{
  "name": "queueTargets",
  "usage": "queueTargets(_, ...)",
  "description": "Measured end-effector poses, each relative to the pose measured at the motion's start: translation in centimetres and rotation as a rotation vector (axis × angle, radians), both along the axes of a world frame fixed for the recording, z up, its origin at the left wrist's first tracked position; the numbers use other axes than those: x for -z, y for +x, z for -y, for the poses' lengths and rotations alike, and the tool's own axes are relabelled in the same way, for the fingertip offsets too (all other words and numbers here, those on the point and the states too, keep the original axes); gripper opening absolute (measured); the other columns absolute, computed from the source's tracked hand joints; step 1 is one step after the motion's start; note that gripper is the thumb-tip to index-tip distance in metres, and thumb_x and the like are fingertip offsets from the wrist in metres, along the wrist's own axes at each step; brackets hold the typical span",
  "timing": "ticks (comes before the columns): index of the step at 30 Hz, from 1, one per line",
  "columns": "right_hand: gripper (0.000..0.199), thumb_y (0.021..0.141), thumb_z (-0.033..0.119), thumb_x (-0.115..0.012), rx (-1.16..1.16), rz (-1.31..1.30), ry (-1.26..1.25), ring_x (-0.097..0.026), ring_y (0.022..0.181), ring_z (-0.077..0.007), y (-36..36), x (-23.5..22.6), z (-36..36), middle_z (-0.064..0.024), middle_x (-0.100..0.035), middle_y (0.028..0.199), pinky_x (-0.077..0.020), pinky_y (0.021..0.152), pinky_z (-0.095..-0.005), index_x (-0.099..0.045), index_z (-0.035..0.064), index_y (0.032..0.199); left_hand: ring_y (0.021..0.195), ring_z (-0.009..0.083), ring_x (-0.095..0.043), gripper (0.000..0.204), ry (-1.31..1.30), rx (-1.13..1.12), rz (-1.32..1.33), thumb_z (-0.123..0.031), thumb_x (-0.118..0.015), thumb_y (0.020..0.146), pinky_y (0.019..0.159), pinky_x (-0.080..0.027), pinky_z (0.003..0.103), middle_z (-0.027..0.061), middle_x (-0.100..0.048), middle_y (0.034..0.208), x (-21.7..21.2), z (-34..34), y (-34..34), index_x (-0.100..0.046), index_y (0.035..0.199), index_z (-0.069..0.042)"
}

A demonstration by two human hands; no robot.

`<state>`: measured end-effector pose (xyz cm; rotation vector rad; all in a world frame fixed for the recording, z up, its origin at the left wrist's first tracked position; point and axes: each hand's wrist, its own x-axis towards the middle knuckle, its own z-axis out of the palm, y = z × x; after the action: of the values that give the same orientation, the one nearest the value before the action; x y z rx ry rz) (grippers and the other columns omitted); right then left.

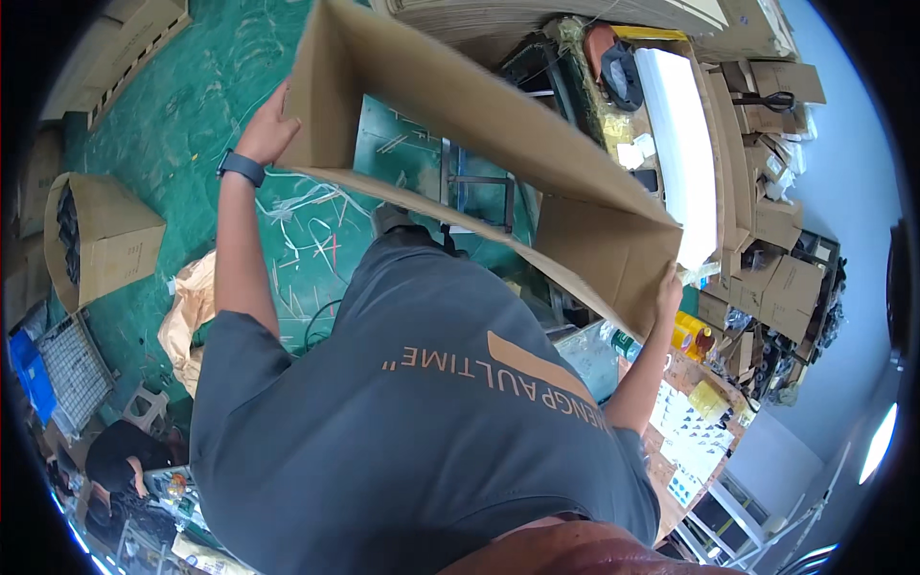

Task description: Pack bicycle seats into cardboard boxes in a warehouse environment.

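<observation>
Stretched between my hands is a long brown cardboard box, held up in front of my body. Floor and a metal frame show straight through it, so both its top and bottom are unfolded. My left hand, with a dark watch on the wrist, grips the box's left end wall, thumb over the near side. At the opposite end, my right hand is closed on the right corner; its fingers are partly hidden behind the cardboard.
Beyond the box's right end stands a bench with a white sheet stack. A wooden table with papers and yellow bottles is at right. An open carton stands at left on the green floor, near crumpled brown paper. Another person works at lower left.
</observation>
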<state>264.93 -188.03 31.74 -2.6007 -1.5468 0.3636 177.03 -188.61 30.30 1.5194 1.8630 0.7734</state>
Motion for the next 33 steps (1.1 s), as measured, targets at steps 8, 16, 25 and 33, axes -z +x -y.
queueTargets(8,0.073,0.101,0.034,-0.065,0.048,-0.783,0.075,-0.057,0.139,-0.0401,-11.0,8.2,-6.5,-0.0312,-0.053,0.154,-0.0488,0.111,-0.0468,-0.039,0.0023,0.161,0.164,0.0407,-0.017,0.098,-0.46,0.558,-0.561,-0.016,-0.069,0.087,0.131,-0.029,0.046,0.0321,-0.016,0.174,2.3,-1.4,9.4,-0.019,0.171,-0.007)
queueTargets(16,0.132,0.079,0.077,-0.076,-0.364,0.184,-0.801,-0.003,0.16,-0.0607,-13.2,13.9,-4.4,-0.0433,-0.004,0.171,-0.0145,0.13,-0.063,-0.007,0.0179,0.174,0.109,0.0396,-0.067,0.098,-0.714,1.05,-0.304,-0.079,-0.069,0.086,0.1,-0.052,0.049,0.0299,-0.069,0.12,1.6,-4.7,13.2,-0.062,0.132,0.008)
queueTargets(25,0.037,0.095,0.033,-0.073,-0.558,-0.091,0.068,-0.073,0.096,-0.0431,-20.8,2.0,-9.2,-0.0209,-0.077,0.097,-0.0572,0.086,-0.0576,-0.072,0.0098,0.124,0.1,0.0328,-0.078,0.092,-0.501,0.87,0.166,-0.059,-0.089,0.077,0.097,-0.059,0.04,0.0196,-0.08,0.108,0.2,-9.4,12.1,-0.066,0.137,0.007)
queueTargets(33,0.03,0.085,0.026,-0.079,-0.654,0.372,0.443,-0.07,0.103,-0.033,-23.5,-1.6,-20.0,-0.0091,-0.076,0.103,-0.0581,0.089,-0.0458,-0.071,0.0154,0.112,0.151,0.0433,-0.042,0.095,0.13,0.587,-0.682,-0.038,-0.09,0.072,0.124,-0.036,0.054,0.0257,-0.045,0.161,11.6,-14.4,15.5,-0.051,0.153,-0.008)
